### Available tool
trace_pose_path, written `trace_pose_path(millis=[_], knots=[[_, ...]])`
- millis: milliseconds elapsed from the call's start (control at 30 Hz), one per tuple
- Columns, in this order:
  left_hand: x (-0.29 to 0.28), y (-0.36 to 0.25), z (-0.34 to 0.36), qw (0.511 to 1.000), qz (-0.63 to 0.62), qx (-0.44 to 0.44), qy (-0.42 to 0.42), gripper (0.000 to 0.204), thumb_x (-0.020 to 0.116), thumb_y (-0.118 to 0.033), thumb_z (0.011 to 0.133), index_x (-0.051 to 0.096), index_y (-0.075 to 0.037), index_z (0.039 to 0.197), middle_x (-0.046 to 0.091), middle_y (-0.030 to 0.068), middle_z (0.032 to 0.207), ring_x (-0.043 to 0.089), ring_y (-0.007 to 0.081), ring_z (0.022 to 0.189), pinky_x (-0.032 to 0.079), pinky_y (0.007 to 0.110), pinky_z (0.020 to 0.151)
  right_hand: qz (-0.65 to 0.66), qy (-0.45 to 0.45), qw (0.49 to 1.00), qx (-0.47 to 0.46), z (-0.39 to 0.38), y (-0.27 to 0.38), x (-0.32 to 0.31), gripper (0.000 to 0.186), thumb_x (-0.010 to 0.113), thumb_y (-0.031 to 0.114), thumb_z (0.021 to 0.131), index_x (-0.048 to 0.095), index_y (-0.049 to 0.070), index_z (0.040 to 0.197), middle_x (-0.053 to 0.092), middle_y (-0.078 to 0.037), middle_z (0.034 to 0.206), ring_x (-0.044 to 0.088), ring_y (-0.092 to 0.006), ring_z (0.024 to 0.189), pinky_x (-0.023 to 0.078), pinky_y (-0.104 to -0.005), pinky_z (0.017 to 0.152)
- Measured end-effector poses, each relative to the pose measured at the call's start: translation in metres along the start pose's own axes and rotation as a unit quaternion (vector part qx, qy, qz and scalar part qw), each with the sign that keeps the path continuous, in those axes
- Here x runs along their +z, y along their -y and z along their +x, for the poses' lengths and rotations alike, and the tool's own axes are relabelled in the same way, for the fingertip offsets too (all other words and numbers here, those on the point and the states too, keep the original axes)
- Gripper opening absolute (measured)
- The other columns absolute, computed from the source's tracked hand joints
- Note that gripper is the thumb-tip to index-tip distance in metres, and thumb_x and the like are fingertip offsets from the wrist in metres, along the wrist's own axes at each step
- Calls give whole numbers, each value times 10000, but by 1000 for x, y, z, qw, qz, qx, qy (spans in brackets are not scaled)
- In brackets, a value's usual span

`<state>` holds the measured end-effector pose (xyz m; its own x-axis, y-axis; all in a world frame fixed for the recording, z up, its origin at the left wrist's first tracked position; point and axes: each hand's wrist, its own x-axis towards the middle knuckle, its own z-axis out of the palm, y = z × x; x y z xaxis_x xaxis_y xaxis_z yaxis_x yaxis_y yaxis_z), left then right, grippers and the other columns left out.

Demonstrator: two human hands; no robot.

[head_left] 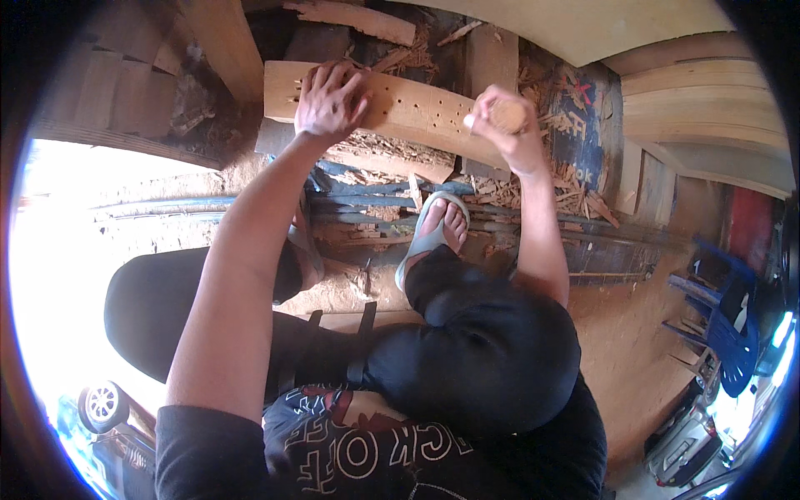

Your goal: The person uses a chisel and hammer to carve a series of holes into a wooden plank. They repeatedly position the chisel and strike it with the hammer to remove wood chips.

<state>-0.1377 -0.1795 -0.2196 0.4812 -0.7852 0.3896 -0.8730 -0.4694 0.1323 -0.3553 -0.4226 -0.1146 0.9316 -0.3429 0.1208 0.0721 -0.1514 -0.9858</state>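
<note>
The black shirt (533, 457) has short sleeves (208, 446) and pale outlined lettering (358, 452). Black trousers (483, 354) carry narrow dark straps (365, 333). Pale grey sandals (425, 242) leave the toes (451, 218) uncovered.

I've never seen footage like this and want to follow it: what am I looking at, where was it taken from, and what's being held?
There is no machine here: the bare arms belong to a person. This single picture comes from the left of two fisheye cameras worn on the head, looking down, so straight edges bend near the rim. The left hand rests with fingers spread on a long, pale-brown wooden board dotted with dark holes. The right hand grips a tan, round-ended wooden piece, seen end-on, so its full shape is hidden. Brown, splintered wood chips lie scattered around the board. Below, a foot wears a pale grey-green sandal.
</note>
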Motion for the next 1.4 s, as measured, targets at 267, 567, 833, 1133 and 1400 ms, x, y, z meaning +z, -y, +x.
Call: trace_pose_path(millis=[267, 567, 833, 1133, 1400], knots=[[4, 0, 1, 1000, 29, 2, -9, 430, 600, -445, 1013, 653, -216, 1373, 612, 100, 1344, 516, 324, 1348, 388, 528, 1147, 187, -132, 971, -70, -10, -2, -4, 221, 667, -73, 880, 514, 86, 883, 575, -39, 787, 520, -140, 738, 418, -321, 726], [5, 1, 1, 1000, 19, 7, -6, 416, 595, -419, 1025, 650, -220, 1386, 624, 95, 1336, 526, 325, 1341, 401, 527, 1132, 148, -106, 983, -23, -15, -15, 4, 253, 623, -85, 878, 459, 107, 886, 527, -34, 759, 475, -146, 727, 396, -341, 764], [6, 2, -1, 1000, 11, 6, -10, 411, 605, -435, 1018, 654, -203, 1354, 623, 79, 1359, 527, 323, 1354, 409, 529, 1137, 161, -137, 977, -41, -15, -23, 7, 193, 701, -49, 855, 551, 72, 843, 633, -29, 819, 576, -105, 777, 452, -271, 708], [-11, -29, 12, 997, -30, 58, -30, 583, 639, -510, 1012, 551, -175, 1481, 570, 132, 1444, 482, 345, 1414, 382, 547, 1178, 138, -144, 980, -15, -4, -14, 11, 174, 716, -29, 879, 576, 74, 866, 650, -16, 829, 565, -77, 725, 446, -252, 670], [-37, -157, 73, 894, -422, 45, 148, 726, 832, -349, 889, 520, -39, 1467, 658, 246, 1374, 637, 422, 1283, 518, 491, 1102, -77, -208, 974, -40, 1, -3, 17, 368, 858, 256, 935, 626, 34, 1117, 712, -51, 970, 682, -143, 902, 537, -314, 834]])
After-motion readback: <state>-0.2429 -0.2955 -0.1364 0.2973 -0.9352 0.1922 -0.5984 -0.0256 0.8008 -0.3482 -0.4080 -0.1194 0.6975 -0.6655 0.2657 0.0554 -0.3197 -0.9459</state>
